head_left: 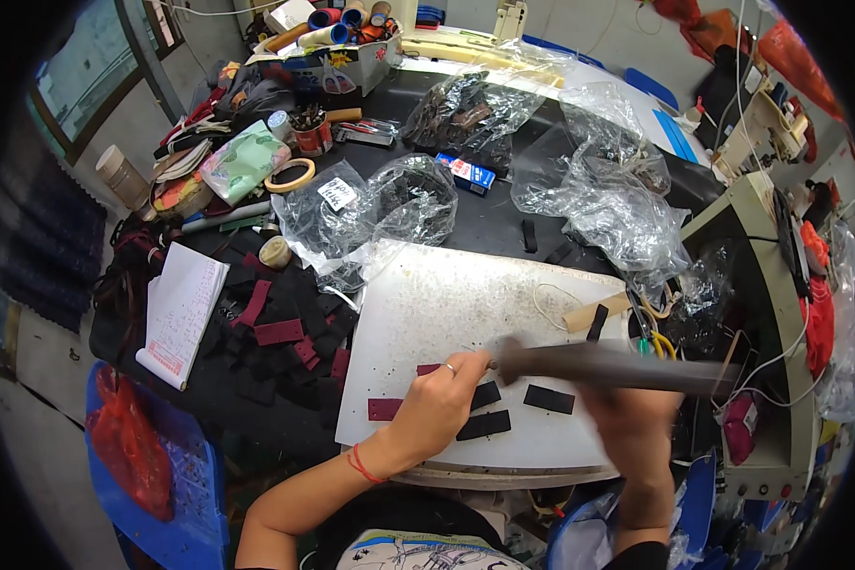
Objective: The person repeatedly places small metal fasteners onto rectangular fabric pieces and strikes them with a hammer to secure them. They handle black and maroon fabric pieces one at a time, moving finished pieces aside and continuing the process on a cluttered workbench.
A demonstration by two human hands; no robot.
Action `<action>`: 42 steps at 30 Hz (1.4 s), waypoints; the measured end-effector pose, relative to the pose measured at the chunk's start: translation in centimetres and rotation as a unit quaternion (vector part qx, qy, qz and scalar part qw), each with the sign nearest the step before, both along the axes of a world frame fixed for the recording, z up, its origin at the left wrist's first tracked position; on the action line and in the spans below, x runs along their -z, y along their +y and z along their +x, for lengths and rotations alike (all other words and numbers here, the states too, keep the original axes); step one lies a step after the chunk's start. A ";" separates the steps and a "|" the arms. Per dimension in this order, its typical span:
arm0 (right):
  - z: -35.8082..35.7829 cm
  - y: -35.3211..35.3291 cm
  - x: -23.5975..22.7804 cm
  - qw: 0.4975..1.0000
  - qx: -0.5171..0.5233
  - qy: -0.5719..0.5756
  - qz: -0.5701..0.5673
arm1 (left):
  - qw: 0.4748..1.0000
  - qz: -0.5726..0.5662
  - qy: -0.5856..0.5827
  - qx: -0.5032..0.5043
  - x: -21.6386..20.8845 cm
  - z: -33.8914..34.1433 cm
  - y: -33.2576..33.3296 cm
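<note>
My left hand point(442, 404), with a ring and a red wrist string, is closed in a pinch over the white board point(456, 271). A short metal end shows at its fingertips; the rest of what it holds is hidden. My right hand point(632, 423), smeared by motion, grips a long dark bar-like tool point(617, 369) raised above the board, its left end near my left fingertips. Beside and under my left hand lie a maroon strip point(384, 409) and black strips point(483, 425). Another black strip point(549, 399) lies between my hands.
Black and maroon pieces point(278, 331) are heaped left of the board, next to an open notebook point(185, 309). Clear plastic bags point(598, 190), a tape roll point(290, 175) and a blue box point(465, 174) lie behind. A grey machine point(769, 380) stands at right, a blue chair point(195, 465) at left.
</note>
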State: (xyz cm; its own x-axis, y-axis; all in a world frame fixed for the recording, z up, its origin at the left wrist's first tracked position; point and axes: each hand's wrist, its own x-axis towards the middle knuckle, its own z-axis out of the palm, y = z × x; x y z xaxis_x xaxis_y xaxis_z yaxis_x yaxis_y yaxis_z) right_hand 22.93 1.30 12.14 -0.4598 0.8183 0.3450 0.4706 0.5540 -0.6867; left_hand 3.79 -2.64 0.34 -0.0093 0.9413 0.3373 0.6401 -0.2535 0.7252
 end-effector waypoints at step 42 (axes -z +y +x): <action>-4.8 0.4 5.4 0.946 -0.092 -0.304 0.065 | 0.913 -0.151 -0.379 -0.025 -0.3 -6.7 -1.8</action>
